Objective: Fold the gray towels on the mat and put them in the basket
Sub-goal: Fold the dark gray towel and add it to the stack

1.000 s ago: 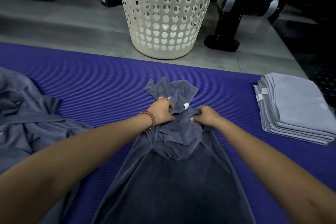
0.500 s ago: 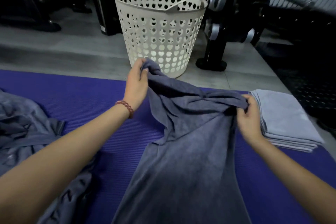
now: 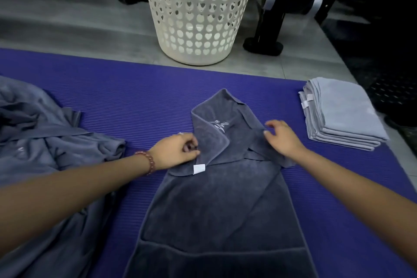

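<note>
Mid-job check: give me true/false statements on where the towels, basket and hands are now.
1. The folded stack lies right of the dark towel. True.
2. The basket stands on the mat. False: it stands on the floor beyond it.
3. The left hand pinches the dark towel's edge. True.
4. The bracelet is on the right wrist. False: the left one.
5. The towel heap at left is folded. False: it is crumpled.

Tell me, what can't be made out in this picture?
Head view:
- Rim and contents of the basket: cut off by the top edge.
- Stitched mark on the dark towel: too small to read.
- Near end of the dark towel: cut off by the bottom edge.
- Whether the right hand grips it: its fingers hide that.
</note>
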`<action>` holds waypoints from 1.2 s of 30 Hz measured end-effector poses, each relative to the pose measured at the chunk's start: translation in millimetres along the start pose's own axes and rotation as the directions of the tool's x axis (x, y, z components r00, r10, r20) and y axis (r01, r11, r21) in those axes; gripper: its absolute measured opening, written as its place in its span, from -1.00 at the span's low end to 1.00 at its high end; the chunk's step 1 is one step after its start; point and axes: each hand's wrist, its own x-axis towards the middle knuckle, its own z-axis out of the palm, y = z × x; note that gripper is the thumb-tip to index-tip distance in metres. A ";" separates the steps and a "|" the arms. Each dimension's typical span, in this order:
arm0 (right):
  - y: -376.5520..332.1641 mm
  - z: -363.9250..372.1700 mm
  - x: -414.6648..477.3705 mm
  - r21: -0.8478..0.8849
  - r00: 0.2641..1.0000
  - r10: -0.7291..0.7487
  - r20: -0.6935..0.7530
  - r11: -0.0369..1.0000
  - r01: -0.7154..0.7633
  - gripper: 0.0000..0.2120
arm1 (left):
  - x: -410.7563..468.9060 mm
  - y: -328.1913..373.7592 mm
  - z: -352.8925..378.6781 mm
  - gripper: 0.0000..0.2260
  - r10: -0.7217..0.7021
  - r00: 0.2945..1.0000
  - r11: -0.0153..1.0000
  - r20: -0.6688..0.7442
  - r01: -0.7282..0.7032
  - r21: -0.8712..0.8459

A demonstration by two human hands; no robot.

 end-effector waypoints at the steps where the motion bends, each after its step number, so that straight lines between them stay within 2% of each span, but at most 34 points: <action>1: -9.5 5.3 8.8 0.029 0.998 -0.019 0.053 0.999 0.017 -0.56 | 4.2 7.7 4.5 -0.62 -0.028 0.999 0.999 -0.030 0.027 -0.039; 3: -23.4 15.3 28.1 0.088 0.991 -0.023 0.133 0.996 0.011 -0.43 | 11.9 20.2 13.6 -0.40 -0.055 0.998 0.998 0.005 0.055 -0.003; 5: -29.9 23.6 48.3 0.162 0.990 -0.025 0.139 0.987 0.002 -0.34 | 21.2 25.4 20.7 -0.27 -0.051 0.997 0.988 0.050 0.043 0.151; 7: -34.5 28.4 65.1 0.235 0.994 -0.009 0.112 0.972 -0.017 -0.31 | 32.6 19.4 27.0 -0.37 0.001 1.000 0.969 0.025 -0.007 0.247; 8: -35.8 30.8 73.7 0.289 0.994 -0.012 0.107 0.957 -0.020 -0.30 | 38.4 14.1 29.3 -0.47 0.045 0.999 0.973 -0.006 -0.042 0.225; 9: -37.4 33.3 81.0 0.354 0.994 -0.021 0.111 0.935 -0.020 -0.30 | 43.1 7.1 30.8 -0.58 0.066 0.997 0.986 -0.050 -0.057 0.156; 11: -40.0 39.9 96.2 0.455 0.993 -0.044 0.110 0.890 -0.010 -0.29 | 51.5 -6.6 28.0 -0.78 -0.028 0.989 0.997 -0.143 0.017 -0.074; 14: -43.8 51.5 117.3 0.493 0.989 -0.057 0.137 0.870 -0.018 -0.27 | 61.9 -26.7 16.0 -0.75 -0.213 0.962 0.887 -0.169 0.118 -0.446; 16: -47.3 59.7 127.1 0.476 0.984 -0.044 0.170 0.878 -0.043 -0.25 | 62.5 -33.5 10.5 -0.72 -0.231 0.962 0.852 -0.144 0.129 -0.507; 18: -49.2 67.9 134.7 0.394 0.993 0.001 0.118 0.918 -0.047 -0.29 | 61.4 -30.6 7.5 -0.67 -0.202 0.974 0.811 -0.106 0.106 -0.576; 20: -51.7 72.9 139.1 0.314 0.997 0.057 0.049 0.947 -0.070 -0.35 | 60.7 -24.8 5.7 -0.66 -0.126 0.986 0.700 -0.111 0.009 -0.714; 22: -53.8 75.7 140.9 0.208 0.998 0.052 0.030 0.976 -0.057 -0.46 | 62.3 -23.2 4.0 -0.78 -0.149 0.985 0.559 -0.089 0.010 -0.829; 23: -54.4 76.6 141.5 0.163 0.999 0.041 0.025 0.986 -0.045 -0.52 | 61.8 -23.6 4.1 -0.83 -0.180 0.981 0.524 -0.069 0.036 -0.851; 25: -55.7 74.9 140.1 0.138 0.999 0.046 0.009 0.989 -0.046 -0.65 | 59.1 -24.3 6.7 -0.91 -0.265 0.963 0.543 -0.055 0.101 -0.833; 28: -50.7 66.5 131.1 0.194 0.999 0.045 0.028 0.980 -0.049 -0.89 | 57.9 -23.5 2.1 -0.87 -0.406 0.901 0.606 -0.154 0.139 -0.783; 30: -45.8 60.3 121.7 0.347 0.997 0.055 0.053 0.935 -0.070 -0.82 | 55.4 -22.5 -5.8 -0.89 -0.406 0.882 0.646 -0.240 0.091 -0.758; 32: -41.1 50.7 107.8 0.537 0.993 0.086 0.084 0.836 -0.118 -0.82 | 51.7 -22.6 -13.6 -0.92 -0.426 0.852 0.654 -0.305 0.057 -0.755; 34: -36.5 35.7 95.6 0.700 0.987 0.125 0.100 0.696 -0.159 -0.79 | 50.9 -23.0 -25.3 -0.93 -0.420 0.837 0.686 -0.351 0.040 -0.727; 36: -38.1 11.2 85.0 0.821 0.977 0.172 0.125 0.535 -0.199 -0.79 | 54.7 -21.4 -46.2 -0.92 -0.384 0.853 0.725 -0.353 0.042 -0.687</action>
